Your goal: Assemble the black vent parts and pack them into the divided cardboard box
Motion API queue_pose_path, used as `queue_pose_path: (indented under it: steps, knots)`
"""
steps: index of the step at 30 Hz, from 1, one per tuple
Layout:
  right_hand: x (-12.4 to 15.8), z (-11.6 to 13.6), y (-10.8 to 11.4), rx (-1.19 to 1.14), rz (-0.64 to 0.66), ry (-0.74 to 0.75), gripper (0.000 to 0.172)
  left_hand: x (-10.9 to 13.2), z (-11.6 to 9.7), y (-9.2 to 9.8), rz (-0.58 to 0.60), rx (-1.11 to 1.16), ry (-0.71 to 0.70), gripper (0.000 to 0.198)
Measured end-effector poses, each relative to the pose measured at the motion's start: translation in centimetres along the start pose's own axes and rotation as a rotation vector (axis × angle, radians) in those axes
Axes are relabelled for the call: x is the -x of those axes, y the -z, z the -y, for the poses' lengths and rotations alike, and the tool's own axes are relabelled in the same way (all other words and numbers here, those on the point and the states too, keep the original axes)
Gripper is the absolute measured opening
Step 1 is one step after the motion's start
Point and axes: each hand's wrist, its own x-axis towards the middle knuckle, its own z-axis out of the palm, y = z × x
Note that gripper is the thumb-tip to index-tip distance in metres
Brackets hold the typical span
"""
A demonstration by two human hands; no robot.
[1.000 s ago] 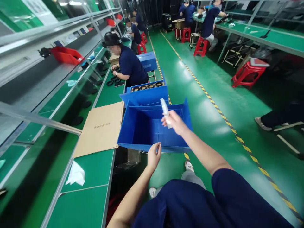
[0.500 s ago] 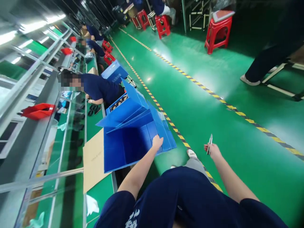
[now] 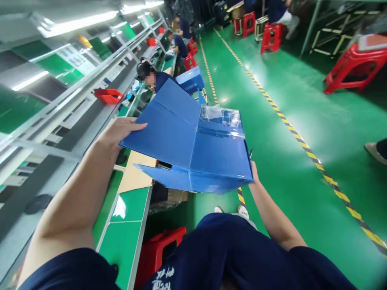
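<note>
Left hand (image 3: 121,128) pinches the box (image 3: 219,151); right hand (image 3: 254,174), partly hidden, has unclear hold. Tape (image 3: 232,117) covers one end; flaps (image 3: 171,177) stand unclosed.

The blue box (image 3: 222,155) hides much of the right hand (image 3: 254,174) and of a slim object (image 3: 250,153). Its raised flap (image 3: 169,131) covers much of a co-worker (image 3: 159,79); the right edge crops a shoe (image 3: 375,152).
</note>
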Motion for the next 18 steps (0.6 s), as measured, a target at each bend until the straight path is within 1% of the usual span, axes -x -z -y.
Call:
queue_pose_path:
  steps: [1, 2, 4, 7, 11, 12, 13, 14, 15, 16, 17, 18]
  knots:
    - [-0.1, 1.2, -0.1, -0.008, 0.004, 0.023, 0.047, 0.4, 1.0, 1.4, -0.005, 0.030, 0.037, 0.034]
    - [0.0, 2.3, -0.3, -0.011, 0.004, 0.046, 0.050, 0.7, 2.4, 2.4, -0.011, 0.055, 0.066, 0.033]
    - [0.7, 4.1, -0.9, 0.016, -0.001, 0.098, 0.053, 1.0, 6.1, 3.3, -0.002, 0.095, 0.099, 0.036]
    - [2.5, 5.6, -3.1, 0.119, 0.039, 0.133, 0.052, 0.7, 12.8, 3.2, 0.031, 0.200, 0.145, 0.045]
    - [4.9, 5.9, -6.3, 0.262, 0.077, 0.141, 0.049, -0.6, 23.2, 3.1, 0.074, 0.331, 0.264, 0.060]
    - [5.4, 6.0, -6.8, 0.298, 0.071, 0.142, 0.050, -1.0, 25.7, 3.2, 0.089, 0.326, 0.288, 0.062]
    - [5.9, 6.0, -7.2, 0.332, 0.063, 0.144, 0.051, -1.4, 28.0, 3.2, 0.087, 0.274, 0.303, 0.062]
    - [6.4, 6.1, -7.5, 0.361, 0.056, 0.151, 0.053, -1.8, 30.1, 3.1, 0.058, 0.185, 0.312, 0.063]
    - [6.9, 6.3, -7.8, 0.384, 0.058, 0.163, 0.055, -2.0, 31.7, 2.7, 0.005, 0.078, 0.322, 0.066]
    - [7.5, 6.5, -8.3, 0.401, 0.064, 0.181, 0.057, -2.2, 32.7, 2.1, -0.073, -0.030, 0.314, 0.069]
    - [8.1, 6.8, -8.9, 0.414, 0.073, 0.202, 0.058, -2.1, 33.2, 1.1, -0.160, -0.114, 0.277, 0.074]
    - [8.7, 7.2, -9.6, 0.426, 0.084, 0.226, 0.060, -1.7, 33.1, -0.2, -0.233, -0.157, 0.205, 0.078]
